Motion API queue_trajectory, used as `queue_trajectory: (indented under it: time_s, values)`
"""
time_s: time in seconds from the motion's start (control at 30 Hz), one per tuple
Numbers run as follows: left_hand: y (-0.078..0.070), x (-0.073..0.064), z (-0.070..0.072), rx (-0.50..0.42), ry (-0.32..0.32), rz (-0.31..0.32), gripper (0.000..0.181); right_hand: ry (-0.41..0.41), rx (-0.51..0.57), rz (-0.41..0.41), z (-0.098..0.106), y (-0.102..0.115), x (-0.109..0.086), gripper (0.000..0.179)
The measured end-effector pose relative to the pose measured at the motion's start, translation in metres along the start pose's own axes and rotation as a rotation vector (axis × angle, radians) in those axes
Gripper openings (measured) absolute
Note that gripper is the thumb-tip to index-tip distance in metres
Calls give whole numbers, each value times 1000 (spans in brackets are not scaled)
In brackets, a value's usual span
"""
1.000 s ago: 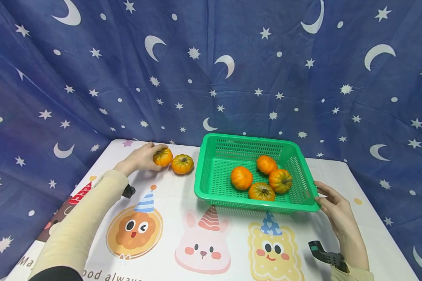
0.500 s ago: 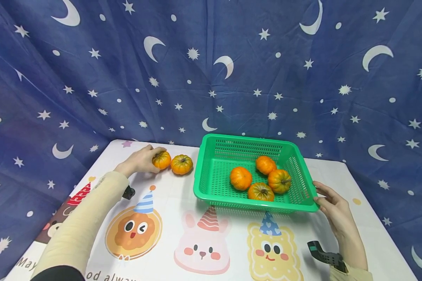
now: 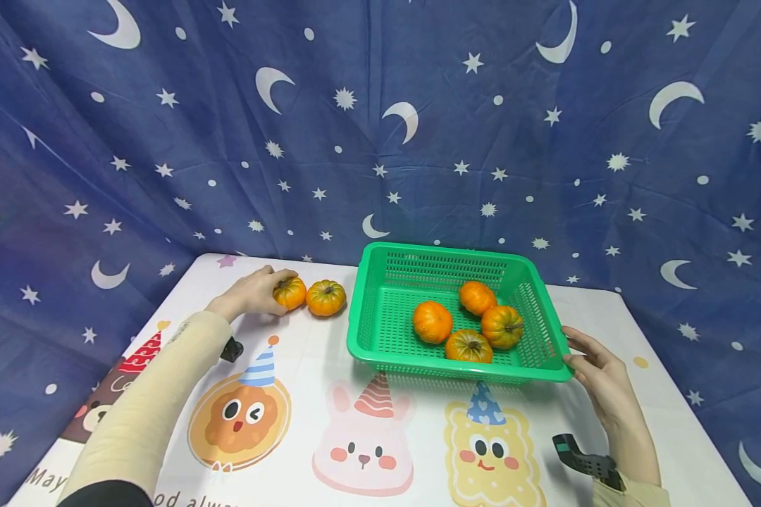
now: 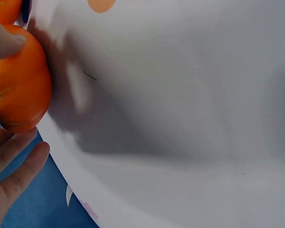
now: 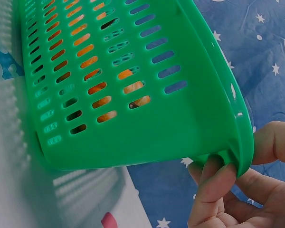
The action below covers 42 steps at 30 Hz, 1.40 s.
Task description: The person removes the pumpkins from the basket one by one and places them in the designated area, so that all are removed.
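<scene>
Your L hand [image 3: 249, 293] pinches a pumpkin [image 3: 291, 294] nr the far-L corner of the table [image 3: 306, 355], lower than a sec ago: prob set down by the second pumpkin [image 3: 326, 298], underside hidden. R hand [image 3: 604, 372] pinches the basket [image 3: 394, 318], near-R corner.

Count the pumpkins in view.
6. In the basket: left pumpkin, back pumpkin, right pumpkin, front pumpkin. Outside: held pumpkin in the left hand, free pumpkin beside it on the table.
</scene>
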<state>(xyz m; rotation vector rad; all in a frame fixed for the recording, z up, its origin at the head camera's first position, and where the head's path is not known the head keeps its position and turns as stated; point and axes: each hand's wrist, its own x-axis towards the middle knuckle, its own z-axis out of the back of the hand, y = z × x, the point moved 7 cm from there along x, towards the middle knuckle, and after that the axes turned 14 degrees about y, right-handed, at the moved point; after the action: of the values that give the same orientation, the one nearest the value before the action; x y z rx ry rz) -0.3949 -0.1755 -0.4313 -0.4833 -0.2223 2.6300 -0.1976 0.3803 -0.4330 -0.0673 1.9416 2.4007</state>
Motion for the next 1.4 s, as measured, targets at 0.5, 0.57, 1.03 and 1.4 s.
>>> queue_trajectory:
  time_s: [0.5, 0.57, 1.03, 1.4]
  values:
    - [-4, -2, 2, -32, 15, -5, 75, 15, 6, 28, 15, -31, 14, 52]
    - [-3, -3, 2, -38, 14, -5, 76, 4, 10, 26, 11, -23, 10, 52]
    - [4, -11, -2, -108, -20, -9, 80, 2, 1, 27, 12, -26, 11, 51]
    - [0, -21, 4, -96, -88, -45, 76, -14, -19, 2, -3, 4, -2, 51]
